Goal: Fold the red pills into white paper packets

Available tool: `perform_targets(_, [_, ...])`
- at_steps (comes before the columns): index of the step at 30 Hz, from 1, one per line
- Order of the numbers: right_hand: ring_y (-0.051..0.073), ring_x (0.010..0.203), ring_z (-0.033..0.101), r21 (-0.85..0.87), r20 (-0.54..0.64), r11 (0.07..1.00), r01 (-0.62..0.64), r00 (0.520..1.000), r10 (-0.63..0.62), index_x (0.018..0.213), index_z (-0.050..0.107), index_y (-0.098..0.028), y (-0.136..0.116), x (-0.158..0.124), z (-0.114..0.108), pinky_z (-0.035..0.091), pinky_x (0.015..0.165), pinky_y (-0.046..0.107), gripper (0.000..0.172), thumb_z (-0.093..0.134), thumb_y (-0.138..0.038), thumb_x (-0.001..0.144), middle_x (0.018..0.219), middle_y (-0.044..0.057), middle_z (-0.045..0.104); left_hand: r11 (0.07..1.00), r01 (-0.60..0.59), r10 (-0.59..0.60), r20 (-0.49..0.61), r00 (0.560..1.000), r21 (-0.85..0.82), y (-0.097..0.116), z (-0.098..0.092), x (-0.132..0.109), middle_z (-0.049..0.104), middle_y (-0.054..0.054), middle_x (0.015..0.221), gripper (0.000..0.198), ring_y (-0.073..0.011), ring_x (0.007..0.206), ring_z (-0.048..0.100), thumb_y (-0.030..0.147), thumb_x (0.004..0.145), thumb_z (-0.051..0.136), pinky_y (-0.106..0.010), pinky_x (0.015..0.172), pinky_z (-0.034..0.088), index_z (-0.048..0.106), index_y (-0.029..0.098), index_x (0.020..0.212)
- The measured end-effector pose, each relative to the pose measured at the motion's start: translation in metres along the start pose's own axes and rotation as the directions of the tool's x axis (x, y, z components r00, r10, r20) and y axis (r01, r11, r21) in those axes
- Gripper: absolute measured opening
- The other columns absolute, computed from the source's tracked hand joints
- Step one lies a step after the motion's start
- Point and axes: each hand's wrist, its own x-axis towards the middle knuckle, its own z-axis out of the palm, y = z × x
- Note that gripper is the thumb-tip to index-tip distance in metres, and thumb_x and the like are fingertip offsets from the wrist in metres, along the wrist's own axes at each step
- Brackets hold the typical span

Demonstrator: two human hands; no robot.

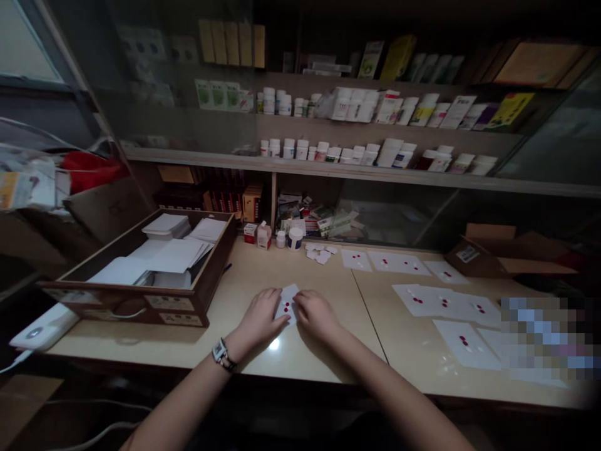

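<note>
On the table in front of me lies a small white sheet of paper (292,292) with red and white pills (286,307) on it. My left hand (259,313), with a watch (220,352) on its wrist, holds the paper's left side, thumb apart from the fingers along the near edge. At the right edge, my right hand (319,316) has its fingers curled and closed on the paper; the fingertips are partly hidden. Beyond the hands stand a white bottle with a dark label (295,239), a smaller white bottle (280,239) and a heap of white pieces (320,253).
A wooden drawer (200,294) with stacks of white paper (173,254) stands on the left. Several paper sheets bearing pills (425,297) lie on the right, near an open cardboard box (507,254). Shelves of medicine bottles (345,156) rise behind. A blurred patch covers the far right.
</note>
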Motion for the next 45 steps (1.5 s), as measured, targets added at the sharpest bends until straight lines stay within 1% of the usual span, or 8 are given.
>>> perform_targets(5, [0.018,0.073,0.056,-0.075,0.115,0.992,0.102,0.989,-0.093,0.082,0.066,-0.015,-0.002,-0.019,-0.007,0.039,0.07,0.028,0.023,0.043,-0.015,0.085,0.084,0.01,0.066,0.988,-0.081,0.062,0.142,0.988,0.131,0.005,-0.014,-0.009,0.063,-0.01,0.088,0.017,-0.0229,0.084,0.058,0.03,0.082,0.054,-0.034,0.078,0.044,0.061,0.015,0.087])
perform_targets(10, [0.016,0.068,0.056,-0.165,0.122,0.972,0.165,0.982,-0.146,0.082,0.064,-0.014,-0.001,-0.03,-0.006,0.037,0.065,0.027,0.024,0.042,-0.017,0.089,0.082,0.009,0.065,0.934,-0.26,0.204,0.229,0.952,0.245,-0.002,-0.018,-0.009,0.063,-0.009,0.08,0.031,-0.0211,0.072,0.059,0.046,0.079,0.061,-0.031,0.066,0.044,0.062,0.015,0.081])
perform_targets(15, [0.016,0.068,0.056,-0.218,0.109,0.959,0.182,0.981,-0.161,0.078,0.064,-0.014,0.002,-0.028,-0.002,0.036,0.064,0.026,0.021,0.045,-0.016,0.086,0.08,0.007,0.065,0.828,-0.456,0.386,0.258,0.886,0.326,-0.011,-0.004,-0.007,0.064,-0.009,0.075,0.029,-0.0204,0.067,0.06,0.042,0.085,0.057,-0.03,0.062,0.044,0.061,0.013,0.08])
perform_targets(18, [0.016,0.068,0.056,-0.233,0.116,0.955,0.182,0.98,-0.159,0.077,0.064,-0.014,0.004,-0.027,-0.001,0.036,0.064,0.026,0.02,0.046,-0.016,0.085,0.079,0.007,0.065,0.795,-0.507,0.455,0.226,0.861,0.334,-0.016,0.001,-0.007,0.064,-0.009,0.073,0.032,-0.0194,0.064,0.06,0.041,0.089,0.05,-0.03,0.06,0.044,0.06,0.013,0.078])
perform_targets(26, [0.015,0.073,0.056,-0.161,0.046,0.968,0.191,0.982,-0.186,0.082,0.065,-0.016,0.008,-0.033,0.003,0.036,0.068,0.026,0.021,0.045,-0.021,0.086,0.084,0.006,0.065,0.85,-0.432,0.415,0.122,0.902,0.3,-0.025,0.001,-0.01,0.062,-0.006,0.066,0.017,-0.0156,0.056,0.057,0.015,0.084,0.048,-0.026,0.054,0.041,0.059,0.014,0.072])
perform_targets(35, [0.016,0.074,0.057,-0.119,-0.006,0.991,0.06,0.998,-0.062,0.082,0.066,-0.016,0.007,-0.024,0.007,0.034,0.065,0.026,0.022,0.048,-0.027,0.088,0.084,0.007,0.067,0.971,-0.201,0.201,0.009,0.979,0.127,-0.019,0.002,-0.007,0.065,-0.006,0.072,0.02,-0.0157,0.065,0.057,0.017,0.086,0.045,-0.025,0.06,0.038,0.061,0.017,0.074])
perform_targets(40, [0.016,0.072,0.055,0.003,0.015,1.0,-0.026,1.0,0.026,0.078,0.065,-0.017,0.011,-0.008,0.002,0.033,0.063,0.025,0.017,0.052,-0.024,0.084,0.082,0.006,0.066,1.0,-0.023,0.023,0.022,1.0,0.014,-0.019,0.001,0.003,0.065,-0.005,0.077,0.016,-0.0161,0.068,0.057,0.021,0.085,0.046,-0.025,0.06,0.034,0.06,0.019,0.077])
perform_targets(45, [0.015,0.07,0.054,0.165,-0.006,0.978,-0.127,0.992,0.13,0.076,0.063,-0.016,0.018,0.002,0.008,0.034,0.063,0.024,0.014,0.051,-0.02,0.082,0.078,0.005,0.065,0.992,0.108,-0.1,0.113,0.989,-0.067,-0.02,0.001,0.024,0.065,-0.004,0.076,0.013,-0.0155,0.064,0.055,0.018,0.081,0.046,-0.024,0.058,0.033,0.059,0.019,0.079])
